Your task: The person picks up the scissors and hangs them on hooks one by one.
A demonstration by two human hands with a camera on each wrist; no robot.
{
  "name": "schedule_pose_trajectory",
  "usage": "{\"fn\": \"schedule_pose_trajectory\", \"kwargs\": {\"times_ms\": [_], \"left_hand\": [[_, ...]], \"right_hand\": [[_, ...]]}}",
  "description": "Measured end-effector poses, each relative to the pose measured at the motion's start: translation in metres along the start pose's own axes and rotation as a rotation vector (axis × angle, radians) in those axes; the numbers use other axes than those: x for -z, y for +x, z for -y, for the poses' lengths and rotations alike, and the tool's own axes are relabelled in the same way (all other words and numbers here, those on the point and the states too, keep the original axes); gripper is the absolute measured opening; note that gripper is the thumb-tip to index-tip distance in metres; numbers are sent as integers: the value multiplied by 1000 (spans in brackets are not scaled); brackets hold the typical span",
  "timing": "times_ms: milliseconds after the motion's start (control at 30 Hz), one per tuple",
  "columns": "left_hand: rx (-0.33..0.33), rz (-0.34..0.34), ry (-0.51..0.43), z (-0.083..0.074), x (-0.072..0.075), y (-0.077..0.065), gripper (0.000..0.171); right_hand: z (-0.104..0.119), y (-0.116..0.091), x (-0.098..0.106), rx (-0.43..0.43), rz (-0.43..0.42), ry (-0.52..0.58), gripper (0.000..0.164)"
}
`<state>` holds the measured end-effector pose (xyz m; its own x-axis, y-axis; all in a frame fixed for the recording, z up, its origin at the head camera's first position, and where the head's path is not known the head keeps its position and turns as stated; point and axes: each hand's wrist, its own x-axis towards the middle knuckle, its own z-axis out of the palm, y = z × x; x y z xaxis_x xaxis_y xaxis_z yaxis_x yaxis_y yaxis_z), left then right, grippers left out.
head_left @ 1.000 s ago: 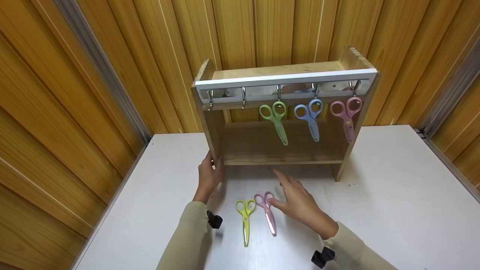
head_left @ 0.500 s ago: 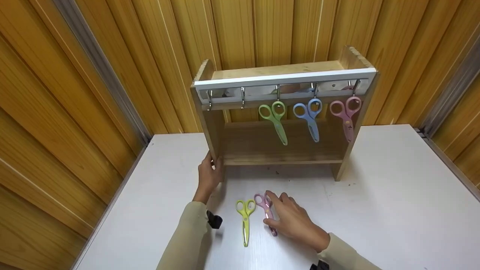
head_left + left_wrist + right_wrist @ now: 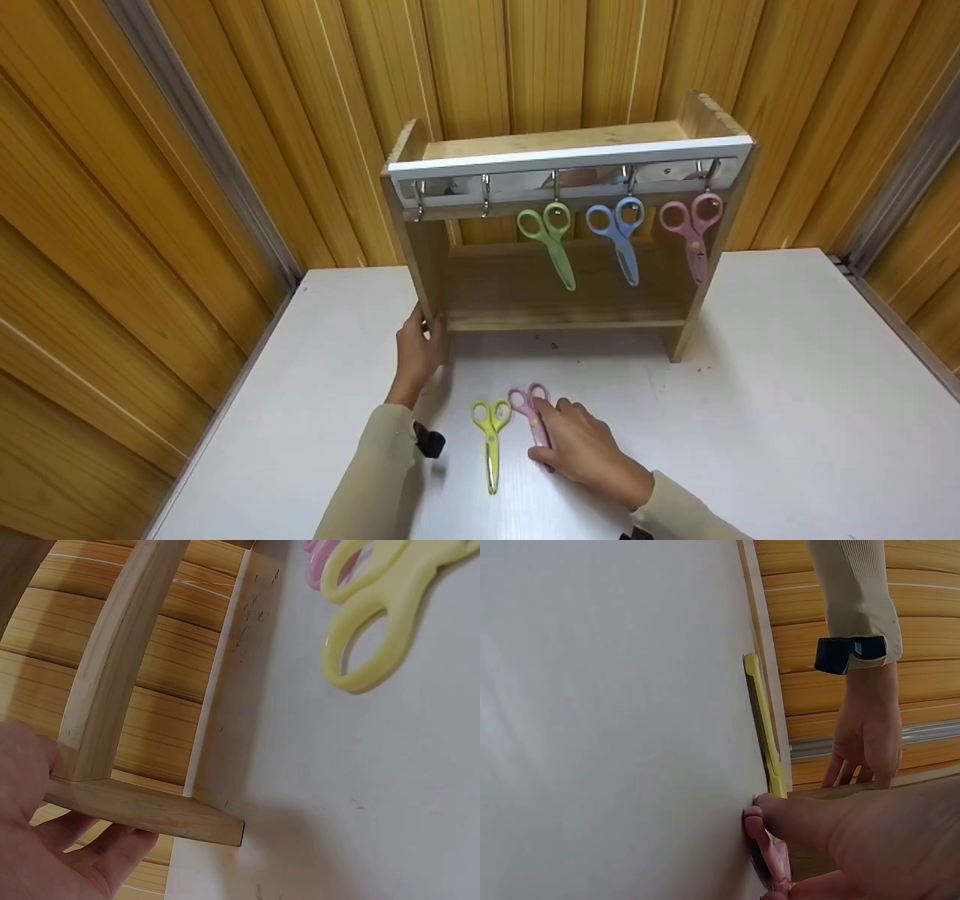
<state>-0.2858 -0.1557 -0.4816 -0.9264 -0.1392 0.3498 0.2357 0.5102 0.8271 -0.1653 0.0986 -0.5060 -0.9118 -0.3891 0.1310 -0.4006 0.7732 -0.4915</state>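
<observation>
My left hand (image 3: 418, 352) grips the lower left side panel of a small wooden shelf (image 3: 570, 325); in the left wrist view, the fingers reach under that panel (image 3: 142, 808). On the white table in front, my right hand (image 3: 589, 446) pinches a pair of pink scissors (image 3: 537, 430) along its blades. Its thumb lies on the near side and the fingertips are closer to the handle loops. The hand hides part of the blades. Beside them, to the left, lie yellow scissors (image 3: 491, 439), handles pointing toward the shelf.
A hook rail (image 3: 525, 160) crosses the shelf's top front. Green scissors (image 3: 555, 244), blue scissors (image 3: 619, 238) and darker pink scissors (image 3: 696, 236) hang from its hooks; two hooks at the left (image 3: 486, 196) carry nothing. Wood-panelled walls (image 3: 547, 67) stand behind and at both sides.
My right hand has come down and toward me from near the shelf onto the pink scissors, and its fingers have drawn in on them. The left hand stays on the shelf panel.
</observation>
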Motion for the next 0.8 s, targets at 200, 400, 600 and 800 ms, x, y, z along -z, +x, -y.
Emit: {"fn": "schedule_pose_trajectory", "kwargs": {"times_ms": [200, 400, 600, 800], "left_hand": [[1, 0, 3, 0, 0, 0, 50], [9, 0, 8, 0, 0, -1, 50], [19, 4, 3, 0, 0, 0, 51], [1, -1, 0, 1, 1, 0, 50]], "right_hand": [[-3, 3, -1, 9, 10, 8, 69], [-5, 2, 3, 25, 10, -16, 60], [-11, -3, 10, 46, -32, -46, 35], [-19, -5, 15, 31, -67, -80, 22]]}}
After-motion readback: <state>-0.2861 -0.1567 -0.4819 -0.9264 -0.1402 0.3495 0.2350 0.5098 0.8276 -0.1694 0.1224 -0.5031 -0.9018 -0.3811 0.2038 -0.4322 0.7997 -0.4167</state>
